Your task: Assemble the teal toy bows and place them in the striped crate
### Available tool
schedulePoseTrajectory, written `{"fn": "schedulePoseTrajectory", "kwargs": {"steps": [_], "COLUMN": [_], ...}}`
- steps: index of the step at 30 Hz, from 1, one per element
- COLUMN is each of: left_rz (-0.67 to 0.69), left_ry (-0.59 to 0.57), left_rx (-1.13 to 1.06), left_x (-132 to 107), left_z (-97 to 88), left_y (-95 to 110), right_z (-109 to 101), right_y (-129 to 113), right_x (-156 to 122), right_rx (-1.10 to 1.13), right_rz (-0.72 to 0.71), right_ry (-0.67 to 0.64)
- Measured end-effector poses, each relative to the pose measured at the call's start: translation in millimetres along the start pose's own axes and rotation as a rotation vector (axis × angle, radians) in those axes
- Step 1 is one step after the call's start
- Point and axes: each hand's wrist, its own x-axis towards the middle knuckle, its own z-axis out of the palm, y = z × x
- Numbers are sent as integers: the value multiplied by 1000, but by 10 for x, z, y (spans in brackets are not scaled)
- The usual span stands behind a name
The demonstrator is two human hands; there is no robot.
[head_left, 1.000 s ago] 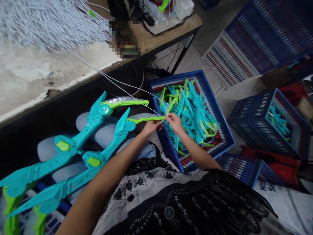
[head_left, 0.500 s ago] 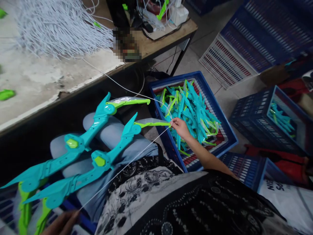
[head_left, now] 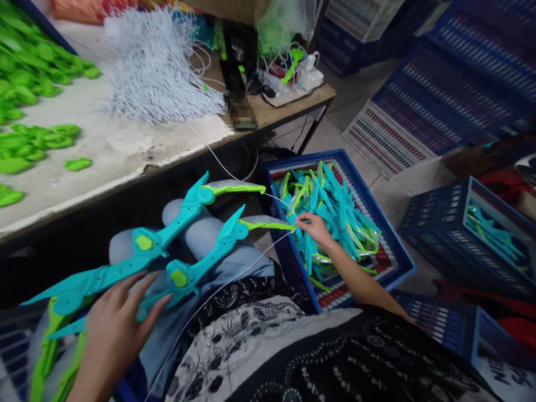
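Two teal and green toy bows lie across my lap, the nearer bow beside the farther bow. My right hand pinches a white string at the green tip of the nearer bow. The string runs from there down toward my lap. My left hand lies with fingers spread on the lower limb of the nearer bow, holding nothing.
A blue crate of teal and green bow parts stands right of my knees. A pile of white strings and green plastic pieces lie on the table. More blue crates stand at the right.
My left hand let go of the string end and came up onto the nearer bow with fingers spread. My right hand stayed at the bow tip. The view tilted up toward the table.
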Motion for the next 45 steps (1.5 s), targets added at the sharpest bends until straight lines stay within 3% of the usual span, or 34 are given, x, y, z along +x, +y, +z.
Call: {"fn": "schedulePoseTrajectory", "kwargs": {"steps": [2,4,6,10,13,15,17,20,23,27,30,39,45], "left_rz": [4,-44,-99,-112,-71,-67,-95,-167,-311,-541,-622,-474,-466], "left_ry": [-104,-257,-338,-392,-289,-157,-122,-226,-285,-520,-538,-781,-746], "left_rx": [53,-1,-115,-261,-259,-310,-441,-716,-1001,-1281,-1438,-1600,-1560], "left_x": [277,363,280,61,238,554,963,1565,1944,2097,2203,2739,2782], "left_z": [136,268,373,402,250,127,65,183,480,779,858,1066,1118], "left_y": [97,194,250,221,217,300,455,733,952,1132,1251,1501,1473], "right_z": [-35,-67,-77,82,380,588,743,839,836,822,829,884,895], "right_y": [-122,-279,-442,-649,-644,-590,-532,-477,-462,-450,-447,-385,-338], "right_x": [53,129,242,537,691,734,753,782,826,874,878,869,882], "right_rx": [124,310,464,568,496,377,233,14,-147,-166,-159,-210,-296], "right_rz": [5,38,-14,-185,-120,-117,-202,-375,-510,-505,-479,-574,-696], "right_ry": [-22,-95,-83,99,64,44,60,94,129,87,32,-21,-3]}}
